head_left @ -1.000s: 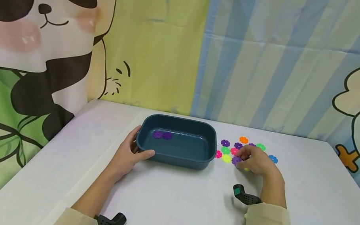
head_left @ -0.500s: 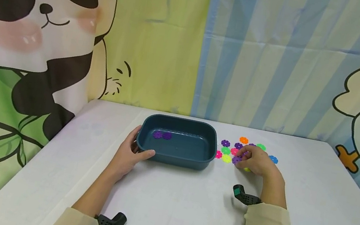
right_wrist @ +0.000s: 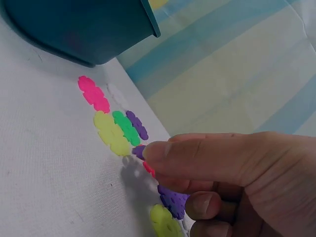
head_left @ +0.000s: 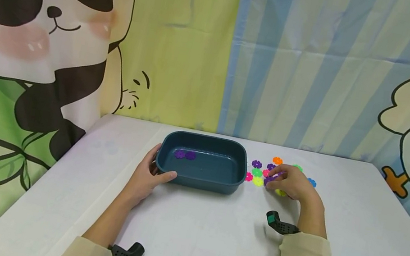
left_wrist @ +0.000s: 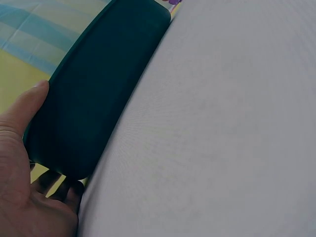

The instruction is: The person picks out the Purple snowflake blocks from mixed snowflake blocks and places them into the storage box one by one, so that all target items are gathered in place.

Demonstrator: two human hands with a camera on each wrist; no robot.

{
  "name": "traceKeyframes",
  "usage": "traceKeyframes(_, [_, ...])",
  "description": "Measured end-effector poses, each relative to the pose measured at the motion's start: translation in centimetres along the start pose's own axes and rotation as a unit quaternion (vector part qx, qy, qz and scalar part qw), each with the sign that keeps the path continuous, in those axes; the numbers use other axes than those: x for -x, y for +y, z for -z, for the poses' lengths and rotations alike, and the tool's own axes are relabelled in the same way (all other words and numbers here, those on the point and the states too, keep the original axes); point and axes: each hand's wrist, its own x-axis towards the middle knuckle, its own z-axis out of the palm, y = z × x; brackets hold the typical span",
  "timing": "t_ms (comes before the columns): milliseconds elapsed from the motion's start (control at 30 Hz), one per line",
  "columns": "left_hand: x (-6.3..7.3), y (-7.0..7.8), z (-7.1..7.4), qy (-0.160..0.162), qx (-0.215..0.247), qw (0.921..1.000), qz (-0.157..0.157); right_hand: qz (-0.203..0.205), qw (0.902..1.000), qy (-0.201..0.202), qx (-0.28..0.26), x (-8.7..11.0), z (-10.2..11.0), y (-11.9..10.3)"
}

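Observation:
My left hand (head_left: 146, 180) grips the left end of a dark teal plastic basin (head_left: 199, 183). In the left wrist view its thumb (left_wrist: 34, 101) lies along the basin's side (left_wrist: 94, 94) and the other fingers curl at the end. Two purple flower-shaped discs (head_left: 185, 155) lie inside on the left. My right hand (head_left: 293, 183) is over the loose discs right of the basin. Between thumb and forefinger it pinches a purple flower-shaped disc (right_wrist: 138, 151), mostly hidden by the thumb. Another purple disc (right_wrist: 173, 201) lies below the fingers.
Around the right hand lie flower-shaped discs: pink (head_left: 249, 177), green (head_left: 257, 172), yellow (head_left: 258, 181), orange (head_left: 277, 160) and blue (head_left: 312, 182). Everything stands on a white-covered table (head_left: 194, 236). A printed curtain (head_left: 307, 63) hangs behind its far edge.
My right fingers have closed on a purple disc and shifted it slightly to the left. The left hand and the basin have stayed in place.

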Motion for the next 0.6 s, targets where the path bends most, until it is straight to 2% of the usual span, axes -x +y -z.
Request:
traceKeyframes(400, [0.04, 0.00, 0.03, 0.004, -0.003, 1.0000, 0.003, 0.044, 0.9965, 0.048, -0.053, 0.04, 0.09, 0.04])
traceKeyframes(600, [0.00, -0.03, 0.04, 0.002, -0.003, 1.0000, 0.002, 0.041, 0.9918, 0.089, -0.082, 0.12, 0.20, -0.17])
